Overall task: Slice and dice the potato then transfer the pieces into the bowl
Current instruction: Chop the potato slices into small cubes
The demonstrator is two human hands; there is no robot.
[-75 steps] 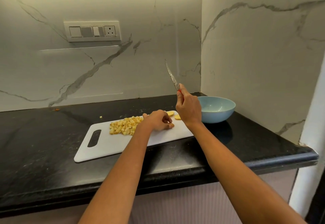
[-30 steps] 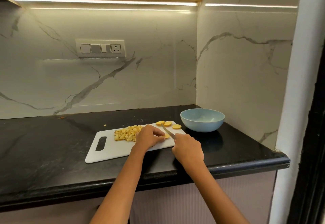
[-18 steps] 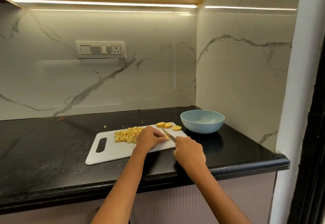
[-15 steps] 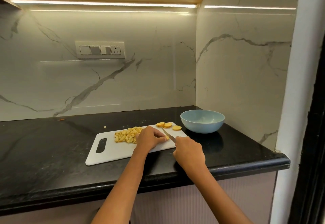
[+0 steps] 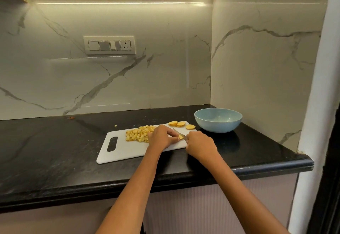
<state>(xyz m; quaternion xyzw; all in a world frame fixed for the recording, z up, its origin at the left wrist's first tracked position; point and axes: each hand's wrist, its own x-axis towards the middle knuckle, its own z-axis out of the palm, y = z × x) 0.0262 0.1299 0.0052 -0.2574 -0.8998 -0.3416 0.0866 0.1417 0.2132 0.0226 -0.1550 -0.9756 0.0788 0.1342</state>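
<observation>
Potato [image 5: 181,137] is being held down on the board [image 5: 128,149] by the left hand [image 5: 161,136], whose fingers are curled over a small yellow piece near the board's right end. The knife [image 5: 179,134] is gripped by the right hand [image 5: 200,144] just off the board's right front corner, and its blade is laid against that piece, angled back and to the left. Dice [image 5: 138,134] are heaped on the board just left of the left hand. Three round slices [image 5: 181,124] are left at the board's far right corner; the rightmost is partly over the edge. The bowl [image 5: 218,120], pale blue, is set on the bench [image 5: 55,151] just right of the board, apart from it. One stray bit [image 5: 115,125] is seen on the bench behind the board.
</observation>
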